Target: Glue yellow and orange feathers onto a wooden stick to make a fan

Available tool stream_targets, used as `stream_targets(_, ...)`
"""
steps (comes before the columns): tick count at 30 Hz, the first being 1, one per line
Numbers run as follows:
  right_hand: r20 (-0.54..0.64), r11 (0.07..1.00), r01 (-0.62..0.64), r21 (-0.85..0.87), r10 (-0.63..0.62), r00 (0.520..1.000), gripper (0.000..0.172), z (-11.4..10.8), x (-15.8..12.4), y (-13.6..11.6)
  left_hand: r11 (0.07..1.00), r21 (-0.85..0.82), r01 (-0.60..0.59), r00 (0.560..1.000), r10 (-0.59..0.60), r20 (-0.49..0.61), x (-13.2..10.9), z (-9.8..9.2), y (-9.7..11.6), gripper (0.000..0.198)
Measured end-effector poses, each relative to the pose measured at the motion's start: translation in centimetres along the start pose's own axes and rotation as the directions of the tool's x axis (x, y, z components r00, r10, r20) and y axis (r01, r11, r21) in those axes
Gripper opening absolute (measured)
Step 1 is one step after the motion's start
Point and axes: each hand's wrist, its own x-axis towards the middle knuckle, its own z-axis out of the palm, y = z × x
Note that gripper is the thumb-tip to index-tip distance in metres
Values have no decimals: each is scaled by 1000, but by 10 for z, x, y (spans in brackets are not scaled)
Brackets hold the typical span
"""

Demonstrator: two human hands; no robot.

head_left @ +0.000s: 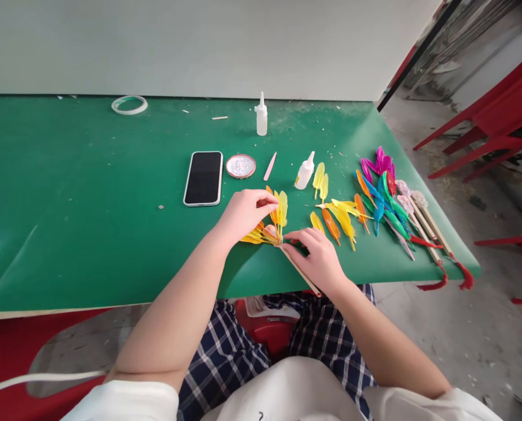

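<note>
A half-made fan of yellow and orange feathers [267, 231] lies on the green table [89, 204] near its front edge, fixed to a thin wooden stick [302, 273]. My left hand [243, 213] pinches a yellow feather [282, 209] at the top of the fan. My right hand [317, 257] is closed on the stick just below the fan, fingertips at the feather base. Loose yellow and orange feathers [337, 219] lie just right of my hands.
A black phone [203, 177], a round dish of pale beads [240, 166], a pink stick [270, 166] and two small glue bottles [304, 171] [261, 116] sit behind. Coloured feathers and tasselled sticks [401, 216] crowd the right edge. A tape ring [129, 104] lies far left. Red chairs [488, 128] stand right.
</note>
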Motion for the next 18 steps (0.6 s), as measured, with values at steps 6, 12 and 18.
stream_targets(6,10,999,34,-32,-34,999,20,2,0,1,999,43,15,1000,-14,-20,5,6,-1,12)
stream_targets(12,42,996,76,-53,-74,996,24,5,0,3,999,31,7,1000,-8,22,5,6,-2,12)
stream_targets(18,47,992,112,-65,-109,993,27,5,0,3,999,34,8,999,-10,47,7,6,-4,12)
